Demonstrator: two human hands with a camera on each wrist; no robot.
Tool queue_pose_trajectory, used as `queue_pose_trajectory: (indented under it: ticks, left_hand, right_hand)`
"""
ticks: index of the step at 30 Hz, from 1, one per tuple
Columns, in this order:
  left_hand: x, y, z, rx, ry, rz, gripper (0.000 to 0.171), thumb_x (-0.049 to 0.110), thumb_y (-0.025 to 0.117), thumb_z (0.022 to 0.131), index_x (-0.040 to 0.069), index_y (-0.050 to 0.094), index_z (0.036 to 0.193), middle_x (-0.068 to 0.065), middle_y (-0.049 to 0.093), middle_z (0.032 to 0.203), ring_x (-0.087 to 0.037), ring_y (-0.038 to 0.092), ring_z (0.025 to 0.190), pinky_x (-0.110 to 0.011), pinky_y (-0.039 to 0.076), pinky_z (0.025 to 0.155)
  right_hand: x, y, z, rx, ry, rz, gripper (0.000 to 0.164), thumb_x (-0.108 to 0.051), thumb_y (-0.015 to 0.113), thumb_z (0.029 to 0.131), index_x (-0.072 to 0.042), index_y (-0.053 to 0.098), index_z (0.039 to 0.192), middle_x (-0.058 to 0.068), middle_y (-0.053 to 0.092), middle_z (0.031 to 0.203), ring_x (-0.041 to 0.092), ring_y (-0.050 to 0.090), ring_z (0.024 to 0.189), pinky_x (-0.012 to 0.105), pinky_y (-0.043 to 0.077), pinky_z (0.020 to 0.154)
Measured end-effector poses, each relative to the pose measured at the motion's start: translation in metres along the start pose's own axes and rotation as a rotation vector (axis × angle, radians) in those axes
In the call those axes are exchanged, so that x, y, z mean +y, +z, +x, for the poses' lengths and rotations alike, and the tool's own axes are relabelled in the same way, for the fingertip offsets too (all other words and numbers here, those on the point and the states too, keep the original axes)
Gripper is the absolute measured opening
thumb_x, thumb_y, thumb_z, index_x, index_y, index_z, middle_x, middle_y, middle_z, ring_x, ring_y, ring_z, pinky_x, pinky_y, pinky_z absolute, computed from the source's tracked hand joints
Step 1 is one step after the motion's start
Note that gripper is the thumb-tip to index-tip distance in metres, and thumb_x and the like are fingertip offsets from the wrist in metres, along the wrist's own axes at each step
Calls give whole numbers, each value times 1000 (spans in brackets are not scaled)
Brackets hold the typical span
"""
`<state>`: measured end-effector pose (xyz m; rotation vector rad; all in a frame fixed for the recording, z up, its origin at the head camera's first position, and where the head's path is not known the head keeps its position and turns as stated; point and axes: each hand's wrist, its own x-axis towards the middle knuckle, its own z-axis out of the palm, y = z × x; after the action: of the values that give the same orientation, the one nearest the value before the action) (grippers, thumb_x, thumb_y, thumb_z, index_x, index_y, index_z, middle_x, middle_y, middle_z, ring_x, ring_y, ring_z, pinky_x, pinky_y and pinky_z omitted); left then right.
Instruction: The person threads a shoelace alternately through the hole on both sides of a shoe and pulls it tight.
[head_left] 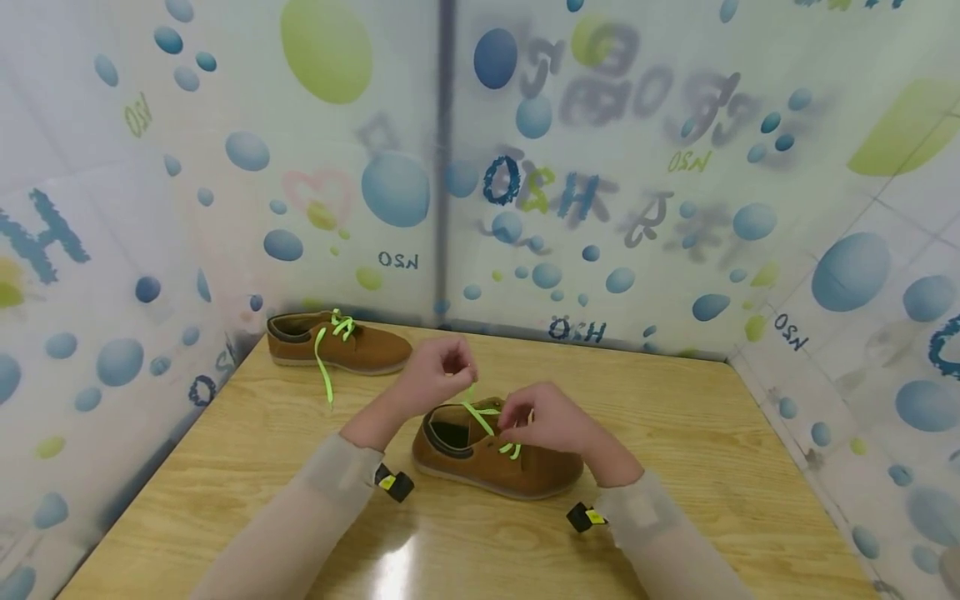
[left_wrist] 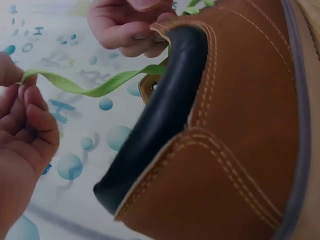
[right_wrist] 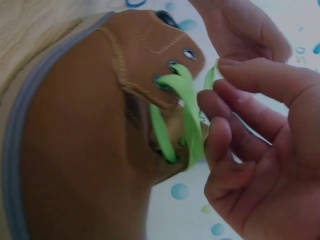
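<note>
A brown shoe (head_left: 510,471) with bright green laces stands on the table, toe to the right. My left hand (head_left: 435,379) is raised over its heel end. Thumb and fingers pinch the end of the green lace (left_wrist: 95,91), which stretches slack and twisted to the eyelets. Beside the tongue, my right hand (head_left: 555,425) has its fingers loosely bent, tips close to the lacing (right_wrist: 187,110). In the right wrist view a stretch of lace passes behind those fingertips. The lace runs through some eyelets; an eyelet (right_wrist: 189,53) near the ankle shows bare.
Another brown shoe (head_left: 367,348), with its green lace hanging down its side, stands at the back left. The wooden table (head_left: 675,450) meets a patterned curtain (head_left: 645,200) at the back and sides. Small black devices are strapped at both wrists.
</note>
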<state>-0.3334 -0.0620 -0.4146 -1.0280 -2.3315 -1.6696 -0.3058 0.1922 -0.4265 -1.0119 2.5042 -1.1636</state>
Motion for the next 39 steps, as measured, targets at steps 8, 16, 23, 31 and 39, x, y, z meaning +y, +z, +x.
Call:
queue_pose_trajectory:
  ticks: [8, 16, 23, 31, 39]
  left_hand:
    - [-12, -3, 4, -303, -28, 65, 9, 12, 73, 101, 9, 81, 104, -8, 79, 101, -9, 70, 87, -27, 59, 81]
    - [-23, -2, 3, -535, -101, 78, 3, 10, 80, 95, 10, 83, 94, 3, 79, 89, -5, 71, 77, -26, 60, 74]
    - [-23, 1, 2, -606, -133, 93, 12, 4, 82, 92, 14, 82, 85, 5, 77, 83, -5, 71, 74, -25, 60, 73]
    - [-21, 6, 2, -685, -110, 122, 15, 0, 74, 96, 13, 81, 91, 6, 77, 89, 0, 68, 80, -22, 59, 77]
    - [-23, 12, 2, -686, -105, 174, 17, -1, 71, 98, 14, 79, 91, 7, 73, 86, -1, 63, 78, -22, 56, 77]
  right_hand:
    - [0, 8, 2, -77, 57, -45, 7, -15, 86, 89, -16, 80, 86, -9, 75, 80, 5, 67, 67, 25, 59, 65]
    - [0, 7, 2, -122, 46, -91, 11, -16, 86, 90, -22, 79, 84, -11, 73, 77, 4, 64, 66, 25, 57, 64]
    - [8, 8, 2, -129, 36, -65, 11, -16, 86, 90, -20, 78, 84, -9, 73, 77, 5, 61, 63, 25, 55, 61]
    - [8, 7, 3, -129, 17, -66, 11, -16, 86, 90, -22, 79, 85, -10, 73, 77, 5, 60, 62, 24, 53, 60]
    - [9, 8, 3, -126, 14, -39, 10, -16, 86, 91, -21, 79, 86, -8, 74, 78, 6, 60, 62, 24, 53, 59]
